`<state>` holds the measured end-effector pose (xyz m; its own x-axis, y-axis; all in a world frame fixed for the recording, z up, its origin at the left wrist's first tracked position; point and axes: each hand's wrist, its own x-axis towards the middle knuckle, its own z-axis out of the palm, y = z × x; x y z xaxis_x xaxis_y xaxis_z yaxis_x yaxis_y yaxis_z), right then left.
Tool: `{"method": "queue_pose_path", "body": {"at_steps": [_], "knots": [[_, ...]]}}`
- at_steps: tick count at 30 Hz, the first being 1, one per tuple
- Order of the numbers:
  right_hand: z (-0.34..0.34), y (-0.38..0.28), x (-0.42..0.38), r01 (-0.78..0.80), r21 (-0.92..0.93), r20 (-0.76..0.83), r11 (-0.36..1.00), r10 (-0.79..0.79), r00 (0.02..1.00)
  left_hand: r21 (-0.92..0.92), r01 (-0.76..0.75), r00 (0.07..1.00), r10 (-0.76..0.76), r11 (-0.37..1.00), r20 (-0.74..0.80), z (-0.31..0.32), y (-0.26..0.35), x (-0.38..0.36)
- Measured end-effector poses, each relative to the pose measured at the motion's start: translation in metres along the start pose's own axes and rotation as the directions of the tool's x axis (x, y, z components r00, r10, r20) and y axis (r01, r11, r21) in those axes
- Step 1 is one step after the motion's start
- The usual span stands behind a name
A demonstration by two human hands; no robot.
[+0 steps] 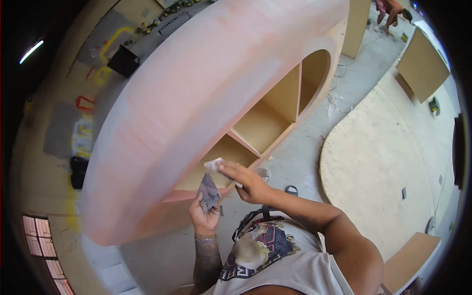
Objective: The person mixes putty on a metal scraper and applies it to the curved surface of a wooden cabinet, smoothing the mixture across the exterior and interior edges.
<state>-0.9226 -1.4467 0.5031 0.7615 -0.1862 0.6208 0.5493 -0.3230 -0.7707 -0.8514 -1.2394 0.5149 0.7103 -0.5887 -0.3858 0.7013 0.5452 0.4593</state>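
A thin grey sheet (209, 192) is gripped between the thumb and fingers of the left hand (204, 219), and is held tilted in front of the lower end of a large pink curved cabinet (162, 108). The right hand (250, 187) is positioned just beside the sheet, its fingers extended; soft-looking white material (213, 164) is seen at the fingertips, though blurred, and whether it is gripped or merely borne on them cannot be told. In the cabinet's flat face 3 open compartments are seen, set apart by 2 dividers (245, 143); the nearest is partly covered from view by the hands. A round container (263, 174) is noted on the grey floor (295, 157), just beyond the right wrist. To the right, a pale board (364, 152) with a curved edge is laid flat, and a brown panel (424, 65) is stood towards its far end. At the top right, 1 other person (392, 12) is observed bent towards the floor.
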Motion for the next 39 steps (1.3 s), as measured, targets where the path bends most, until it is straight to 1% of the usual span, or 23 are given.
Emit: {"method": "queue_pose_path", "body": {"at_steps": [1, 3, 5, 6, 7, 8, 10, 11, 13, 15, 18, 21, 23, 24, 25, 26, 28, 30, 31, 33, 34, 37, 39], "knots": [[-0.004, -0.012, -0.004, 0.03, 0.032, 0.062, 0.999, -0.032, 0.998, 0.002, 0.01, 1.0, -0.01, 1.0, -0.028, 0.002, -0.002, 0.0], [-0.007, -0.016, -0.019, -0.073, 0.001, 0.189, 0.997, 0.071, 0.979, 0.013, 0.034, 0.996, -0.033, 0.999, -0.087, 0.011, 0.0, -0.001], [-0.018, 0.007, -0.041, -0.175, -0.091, 0.305, 0.98, 0.195, 0.932, 0.068, -0.031, 0.999, 0.032, 0.997, -0.014, 0.012, 0.008, -0.002], [-0.019, 0.01, -0.044, -0.343, 0.071, 0.187, 0.937, 0.325, 0.927, 0.092, -0.068, 0.998, 0.066, 0.993, 0.024, 0.016, 0.012, -0.002], [-0.017, 0.01, -0.049, -0.473, 0.255, 0.084, 0.844, 0.468, 0.88, 0.155, -0.174, 0.981, 0.185, 0.972, -0.055, 0.034, 0.01, -0.004], [-0.016, 0.008, -0.052, -0.549, 0.44, 0.012, 0.711, 0.606, 0.795, 0.201, -0.176, 0.984, 0.179, 0.964, 0.004, 0.032, 0.008, -0.001], [-0.014, -0.037, -0.018, -0.372, 0.668, -0.213, 0.645, 0.645, 0.734, 0.285, -0.204, 0.977, 0.176, 0.936, 0.121, 0.023, 0.007, 0.005], [-0.018, -0.046, -0.007, -0.253, 0.758, -0.305, 0.601, 0.67, 0.676, 0.336, -0.269, 0.963, 0.252, 0.902, 0.095, 0.031, -0.013, 0.013], [-0.01, -0.042, -0.006, -0.28, 0.717, -0.358, 0.639, 0.682, 0.638, 0.435, -0.297, 0.954, 0.286, 0.85, 0.091, 0.034, -0.028, 0.018], [-0.003, -0.05, 0.001, -0.299, 0.484, -0.482, 0.822, 0.536, 0.693, 0.484, -0.312, 0.947, 0.31, 0.818, 0.086, 0.041, -0.034, 0.018], [-0.014, -0.066, -0.006, -0.485, 0.385, -0.307, 0.785, 0.605, 0.735, 0.493, -0.333, 0.938, 0.336, 0.804, 0.085, 0.054, -0.032, 0.023], [-0.037, -0.076, -0.027, -0.677, 0.178, 0.029, 0.714, 0.684, 0.729, 0.526, -0.386, 0.905, 0.421, 0.758, 0.058, 0.055, -0.023, 0.031], [-0.046, -0.063, -0.052, -0.699, 0.247, 0.064, 0.671, 0.708, 0.703, 0.559, -0.442, 0.86, 0.509, 0.702, 0.04, 0.067, -0.014, 0.039], [-0.059, -0.056, -0.057, -0.705, 0.275, 0.084, 0.653, 0.715, 0.695, 0.421, -0.379, 0.897, 0.438, 0.824, -0.049, 0.073, -0.018, 0.042], [-0.077, -0.051, -0.055, -0.75, 0.406, 0.037, 0.522, 0.811, 0.584, 0.264, -0.307, 0.93, 0.347, 0.914, -0.119, 0.08, -0.024, 0.046], [-0.094, -0.036, -0.053, -0.705, 0.551, -0.031, 0.446, 0.855, 0.517, 0.099, -0.219, 0.957, 0.234, 0.971, -0.169, 0.087, -0.031, 0.05], [-0.122, -0.024, -0.023, -0.371, 0.893, -0.025, 0.255, 0.851, 0.524, 0.098, -0.041, 0.992, 0.052, 0.994, -0.112, 0.114, -0.07, 0.045], [-0.132, 0.001, -0.003, -0.296, 0.95, 0.071, 0.099, 0.853, 0.516, 0.031, 0.176, 0.982, -0.174, 0.984, -0.075, 0.124, -0.097, 0.037], [-0.145, 0.011, 0.001, -0.25, 0.968, 0.12, 0.016, 0.846, 0.519, 0.017, 0.199, 0.979, -0.198, 0.98, -0.04, 0.135, -0.113, 0.039], [-0.159, 0.012, 0.0, -0.382, 0.924, 0.3, -0.024, 0.666, 0.683, -0.011, 0.244, 0.969, -0.243, 0.97, 0.033, 0.151, -0.128, 0.043], [-0.172, 0.017, -0.007, -0.443, 0.894, 0.409, -0.071, 0.533, 0.741, 0.035, 0.202, 0.979, -0.203, 0.979, 0.016, 0.157, -0.134, 0.053], [-0.201, 0.022, -0.037, -0.721, 0.687, 0.487, 0.092, 0.678, 0.551, 0.096, 0.036, 0.999, -0.037, 0.995, 0.002, 0.153, -0.116, 0.076], [-0.205, 0.033, -0.054, -0.752, 0.639, 0.388, 0.16, 0.778, 0.494, 0.091, -0.162, 0.983, 0.169, 0.983, -0.072, 0.158, -0.112, 0.079]]}}
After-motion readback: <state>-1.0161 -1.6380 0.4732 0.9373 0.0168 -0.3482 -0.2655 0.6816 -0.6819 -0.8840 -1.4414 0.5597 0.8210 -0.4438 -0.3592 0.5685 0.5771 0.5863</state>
